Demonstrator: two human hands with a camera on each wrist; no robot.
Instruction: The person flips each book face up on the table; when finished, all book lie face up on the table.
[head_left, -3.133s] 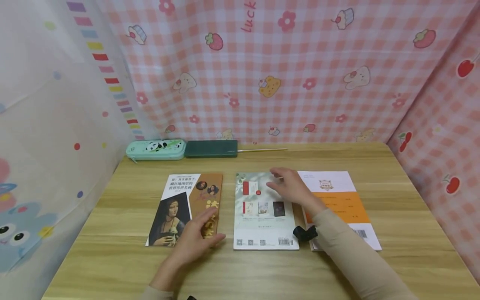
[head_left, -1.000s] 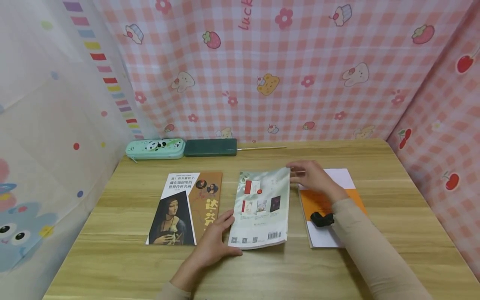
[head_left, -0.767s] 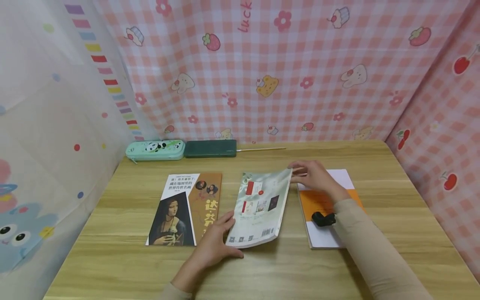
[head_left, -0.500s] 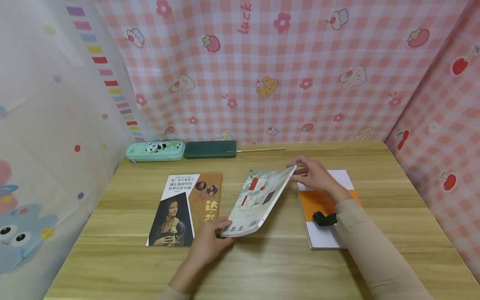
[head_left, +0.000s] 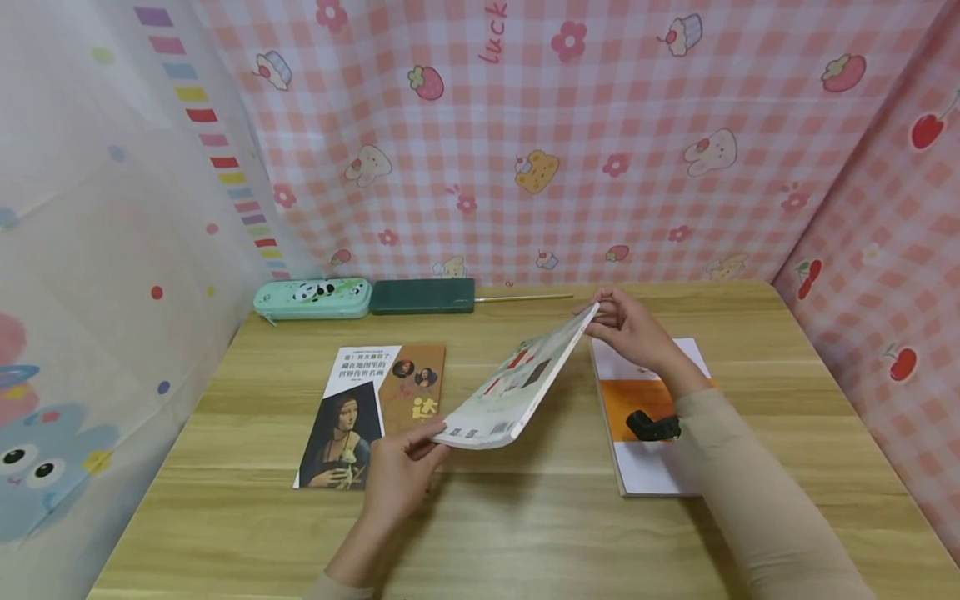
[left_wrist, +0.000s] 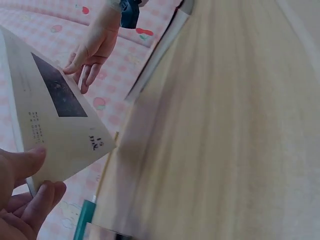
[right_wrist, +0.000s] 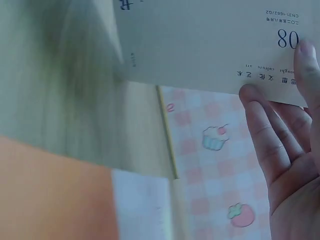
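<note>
A thin pale green magazine (head_left: 510, 392) is held tilted above the table, its right edge raised higher than its left. My left hand (head_left: 401, 471) pinches its near left corner between thumb and fingers. At the far right corner my right hand (head_left: 633, 333) grips it, thumb on one face and fingers on the other. The left wrist view shows the magazine's underside (left_wrist: 55, 100) with a dark picture on it. Printed characters and "08" mark the cover (right_wrist: 210, 45) in the right wrist view.
A brown and white book with a painted portrait (head_left: 345, 442) lies at left, partly behind my left hand. At right, under my right forearm, is a white and orange book (head_left: 637, 475). Along the back sit a mint panda pencil case (head_left: 311, 298), a dark green box (head_left: 422, 297) and a thin stick (head_left: 525, 297).
The magazine lay flat between the two books; it has been lifted off the table and tipped up on its right side. Both hands have taken hold of it and risen.
</note>
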